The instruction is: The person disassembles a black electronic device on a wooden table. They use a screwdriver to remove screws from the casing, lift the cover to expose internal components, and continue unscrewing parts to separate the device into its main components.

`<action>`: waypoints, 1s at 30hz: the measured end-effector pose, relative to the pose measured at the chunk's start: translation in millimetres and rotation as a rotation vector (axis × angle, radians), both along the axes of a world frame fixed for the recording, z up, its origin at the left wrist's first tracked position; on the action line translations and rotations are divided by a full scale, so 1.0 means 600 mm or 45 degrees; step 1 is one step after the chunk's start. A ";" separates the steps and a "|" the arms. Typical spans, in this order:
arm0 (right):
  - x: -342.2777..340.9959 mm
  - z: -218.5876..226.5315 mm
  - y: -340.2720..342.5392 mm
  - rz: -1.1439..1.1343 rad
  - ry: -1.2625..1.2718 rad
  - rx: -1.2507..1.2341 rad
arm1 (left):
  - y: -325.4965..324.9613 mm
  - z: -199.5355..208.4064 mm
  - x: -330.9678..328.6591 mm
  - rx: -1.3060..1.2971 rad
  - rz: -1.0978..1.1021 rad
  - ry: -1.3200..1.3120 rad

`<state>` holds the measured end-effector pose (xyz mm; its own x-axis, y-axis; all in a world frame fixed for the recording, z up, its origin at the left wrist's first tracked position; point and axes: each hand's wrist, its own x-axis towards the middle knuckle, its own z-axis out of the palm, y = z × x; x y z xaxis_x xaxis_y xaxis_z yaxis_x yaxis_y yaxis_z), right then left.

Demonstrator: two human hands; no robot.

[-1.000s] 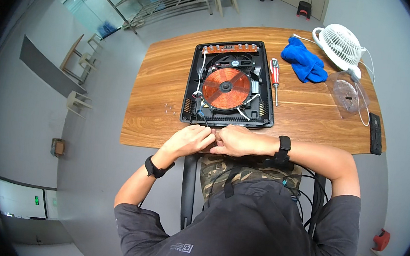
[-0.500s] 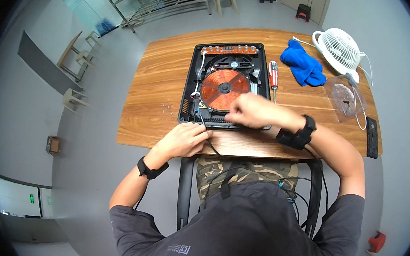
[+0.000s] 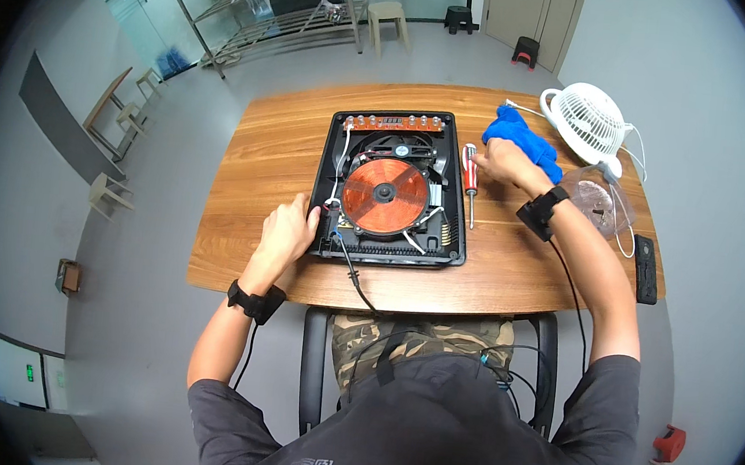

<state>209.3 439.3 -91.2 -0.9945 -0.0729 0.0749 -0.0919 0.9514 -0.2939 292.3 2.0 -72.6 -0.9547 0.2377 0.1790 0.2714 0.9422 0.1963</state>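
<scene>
**Hand at the screwdriver, cooker lying open**

The red screwdriver (image 3: 469, 182) lies right of middle, long way up-down, tip toward the bottom. The right hand (image 3: 500, 161), fingers loose, touches its top. The left hand (image 3: 287, 231) rests flat on the black open cooker (image 3: 392, 186). Wooden table (image 3: 254, 169), grey floor, white fan (image 3: 588, 120) upper right.

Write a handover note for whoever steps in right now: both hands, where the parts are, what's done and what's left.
Left hand: open, resting against the left edge of the opened induction cooker.
Right hand: at the handle of the red screwdriver, which lies on the wooden table right of the cooker; whether it is gripped cannot be told.
Blue cloth, white fan and a clear plastic cover sit at the far right.
Done: the cooker's top is off, and the copper coil and circuit board are exposed.
Left: the inside work; the cooker is not yet closed.
</scene>
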 end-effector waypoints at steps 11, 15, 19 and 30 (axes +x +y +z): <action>-0.032 -0.004 -0.046 -0.173 -0.325 -0.008 | -0.020 -0.027 0.010 0.154 -0.193 -0.025; -0.039 -0.030 -0.054 -0.136 -0.257 -0.018 | -0.015 -0.027 0.021 0.171 -0.169 -0.007; -0.049 -0.050 -0.034 -0.137 -0.088 -0.131 | -0.011 -0.040 0.014 0.153 -0.137 0.012; 0.041 0.207 -0.051 0.151 0.575 -0.482 | 0.002 0.046 0.003 0.140 -0.059 -0.055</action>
